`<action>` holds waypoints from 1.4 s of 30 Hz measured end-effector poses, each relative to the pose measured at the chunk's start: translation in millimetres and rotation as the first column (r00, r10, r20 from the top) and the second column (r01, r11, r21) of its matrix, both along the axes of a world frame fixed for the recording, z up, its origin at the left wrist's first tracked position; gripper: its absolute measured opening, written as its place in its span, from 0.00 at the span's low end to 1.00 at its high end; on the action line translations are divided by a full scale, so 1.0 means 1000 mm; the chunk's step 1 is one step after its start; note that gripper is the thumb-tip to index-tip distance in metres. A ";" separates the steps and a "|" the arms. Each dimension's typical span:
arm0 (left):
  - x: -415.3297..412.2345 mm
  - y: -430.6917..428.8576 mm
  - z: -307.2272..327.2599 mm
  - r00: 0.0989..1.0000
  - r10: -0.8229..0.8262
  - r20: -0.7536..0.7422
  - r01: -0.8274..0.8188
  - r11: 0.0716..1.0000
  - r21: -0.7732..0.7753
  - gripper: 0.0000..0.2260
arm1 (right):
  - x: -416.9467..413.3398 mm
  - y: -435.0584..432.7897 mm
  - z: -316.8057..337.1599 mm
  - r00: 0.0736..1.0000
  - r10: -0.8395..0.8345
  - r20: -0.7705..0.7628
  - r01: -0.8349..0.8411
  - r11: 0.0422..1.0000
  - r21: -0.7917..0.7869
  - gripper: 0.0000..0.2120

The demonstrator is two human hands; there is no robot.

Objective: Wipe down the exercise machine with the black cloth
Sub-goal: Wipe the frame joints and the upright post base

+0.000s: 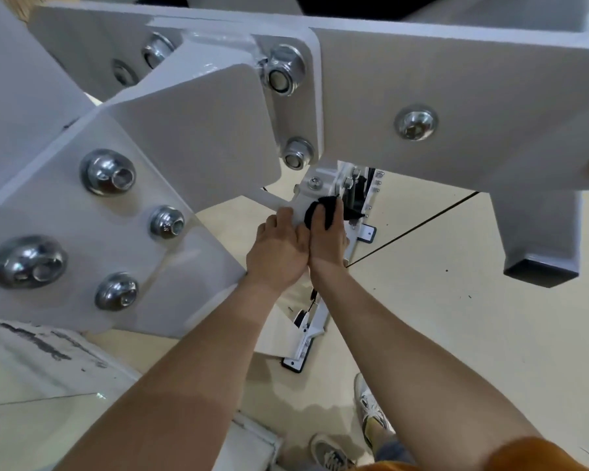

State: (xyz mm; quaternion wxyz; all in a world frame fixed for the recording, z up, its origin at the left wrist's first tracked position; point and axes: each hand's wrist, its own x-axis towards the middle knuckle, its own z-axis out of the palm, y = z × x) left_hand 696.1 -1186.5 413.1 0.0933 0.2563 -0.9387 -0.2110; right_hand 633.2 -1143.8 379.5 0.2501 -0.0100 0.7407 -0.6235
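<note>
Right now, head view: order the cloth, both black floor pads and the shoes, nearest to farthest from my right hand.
1. Cloth, under the right hand.
2. Far pad, just right.
3. Near pad, between the forearms.
4. Shoes, bottom edge.

No legible text, label, brand, number or sign found anywhere in view. Nothing readable on the painted plates of the exercise machine (456, 79). Dark marks (45, 345) noted on the white sheet (21, 379) near the lower left edge of the view: smeared and blurred, not readable as letters or figures.
</note>
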 end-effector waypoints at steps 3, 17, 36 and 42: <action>-0.004 0.006 0.012 0.990 0.141 -0.017 -0.134 0.965 0.226 0.15 | -0.014 -0.011 -0.005 0.999 -0.035 -0.016 0.036 0.998 0.052 0.23; -0.008 0.008 0.001 0.958 0.248 0.145 -0.249 0.968 -0.015 0.24 | -0.041 -0.010 -0.003 0.742 0.250 -0.622 -0.088 0.956 0.280 0.22; -0.001 0.008 -0.002 0.951 0.309 0.022 -0.309 0.951 -0.007 0.13 | -0.038 -0.003 0.013 0.536 0.417 -0.734 -0.248 0.909 0.336 0.11; -0.001 0.014 0.005 0.953 0.301 -0.049 -0.299 0.954 0.035 0.15 | -0.014 0.056 0.012 0.868 0.285 -0.406 -0.262 0.958 0.114 0.06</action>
